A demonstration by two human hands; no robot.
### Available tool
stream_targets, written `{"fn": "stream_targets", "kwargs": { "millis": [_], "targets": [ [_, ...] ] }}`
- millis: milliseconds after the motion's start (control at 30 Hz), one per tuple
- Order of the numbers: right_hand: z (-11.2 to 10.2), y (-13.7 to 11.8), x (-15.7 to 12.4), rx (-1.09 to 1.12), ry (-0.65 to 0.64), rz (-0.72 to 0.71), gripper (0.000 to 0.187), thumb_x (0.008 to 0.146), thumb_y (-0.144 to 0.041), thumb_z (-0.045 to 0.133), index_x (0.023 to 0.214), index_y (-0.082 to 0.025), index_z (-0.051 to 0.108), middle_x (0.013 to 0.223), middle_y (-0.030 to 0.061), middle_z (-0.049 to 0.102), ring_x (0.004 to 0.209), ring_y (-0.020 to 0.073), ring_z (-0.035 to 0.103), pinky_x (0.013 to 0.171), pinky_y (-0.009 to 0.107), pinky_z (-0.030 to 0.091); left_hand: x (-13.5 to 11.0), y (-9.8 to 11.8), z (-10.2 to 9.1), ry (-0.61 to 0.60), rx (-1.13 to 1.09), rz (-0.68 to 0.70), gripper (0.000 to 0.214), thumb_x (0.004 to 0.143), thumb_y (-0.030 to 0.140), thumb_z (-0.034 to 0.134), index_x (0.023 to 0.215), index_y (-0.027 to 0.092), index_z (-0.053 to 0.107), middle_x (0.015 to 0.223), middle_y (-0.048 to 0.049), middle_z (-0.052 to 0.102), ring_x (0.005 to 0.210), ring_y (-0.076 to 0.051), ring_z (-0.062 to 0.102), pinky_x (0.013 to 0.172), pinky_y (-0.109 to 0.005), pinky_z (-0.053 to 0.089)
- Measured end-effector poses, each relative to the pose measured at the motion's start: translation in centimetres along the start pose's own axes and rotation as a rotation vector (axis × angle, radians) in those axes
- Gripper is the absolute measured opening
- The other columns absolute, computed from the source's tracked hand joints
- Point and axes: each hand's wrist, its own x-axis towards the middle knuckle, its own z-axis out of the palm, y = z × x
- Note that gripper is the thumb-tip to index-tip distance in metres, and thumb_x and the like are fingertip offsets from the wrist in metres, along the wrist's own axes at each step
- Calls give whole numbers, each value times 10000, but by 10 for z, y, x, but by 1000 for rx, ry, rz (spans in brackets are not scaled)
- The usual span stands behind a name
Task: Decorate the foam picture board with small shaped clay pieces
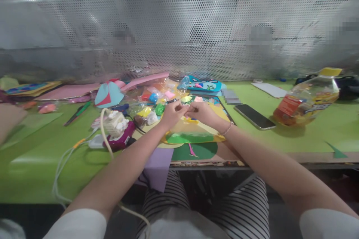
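Observation:
My left hand point(174, 114) and my right hand point(206, 114) meet fingertip to fingertip above a yellow craft sheet point(209, 131). Both are closed in a pinch; whatever lies between the fingers is too small to make out. Along its near side the sheet carries a green band point(187, 137). Small blue and yellow pieces point(193, 120) sit on it just below my fingers. Beyond my hands are a pale yellow lump point(186, 99) and a pink lump point(198, 99). A green lump point(160, 109) in clear wrapping rests beside my left hand.
A purple power strip point(120, 138) with plugs and cables lies left of my left forearm. Scissors point(77, 113) are farther left. To the right are a phone point(254, 116) and a tilted-looking bottle point(307, 99). A perforated metal panel point(179, 33) closes off the table's back.

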Motion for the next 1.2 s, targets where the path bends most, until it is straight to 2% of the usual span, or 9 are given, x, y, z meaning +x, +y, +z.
{"fn": "stream_targets", "kwargs": {
  "millis": [133,233,433,600,667,767,967,1067,1200],
  "targets": [
    [1,-5,-2,-137,35,-194,247,744,-246,610,601,-199,414,587,-31,477,562,106,424,533,237,316,-2,5,0,-7,35,27,224,753,294,499,571,164,480,541,33,451,562,-98,415,547,-239,315],
    [0,-5,-2,-174,30,-250,242,762,-238,592,628,-205,393,621,-25,468,583,113,423,547,245,324,-1,6,-1,-30,73,51,207,717,226,476,520,164,454,523,33,421,570,-98,410,556,-241,312],
    [-3,5,0,-16,24,-136,232,771,-323,606,721,-214,406,701,-16,475,610,128,474,552,273,423,5,2,-3,-67,-122,-56,216,710,355,582,645,155,631,643,-12,617,653,-138,541,627,-259,409],
    [0,10,0,-68,150,-164,233,780,-366,618,885,-200,493,963,69,506,901,199,542,685,346,532,9,-1,-4,-30,-202,-156,243,649,402,667,617,163,639,597,-8,617,576,-114,511,574,-252,406],
    [2,10,-1,-54,125,-167,276,783,-362,621,979,-202,512,1051,89,507,1001,216,533,747,371,548,9,-2,-3,-19,-219,-169,240,648,398,671,605,166,631,582,-4,612,558,-104,498,553,-243,392],
    [4,9,-1,33,66,-140,300,787,-347,619,1036,-210,520,1096,93,530,1031,213,543,793,386,553,8,-1,-3,4,-228,-150,242,650,393,675,586,168,616,569,0,605,547,-99,490,547,-241,383],
    [1,7,2,40,96,-97,190,803,-329,605,917,-187,550,961,75,602,898,189,588,710,319,528,8,1,-3,5,-187,-71,287,658,432,680,584,168,596,559,4,580,551,-108,487,555,-253,390],
    [-4,6,1,-116,146,-185,108,828,-283,560,795,-187,523,831,55,581,798,175,559,672,298,472,7,2,-3,-16,-120,-28,307,723,451,622,606,170,579,567,5,562,569,-113,492,564,-254,395],
    [-6,1,-1,-358,54,-338,181,854,-192,444,676,-204,413,677,24,476,649,154,442,603,285,367,3,7,-3,-32,-22,53,287,778,404,572,609,180,509,549,28,503,567,-107,476,574,-246,380]
  ]
}}
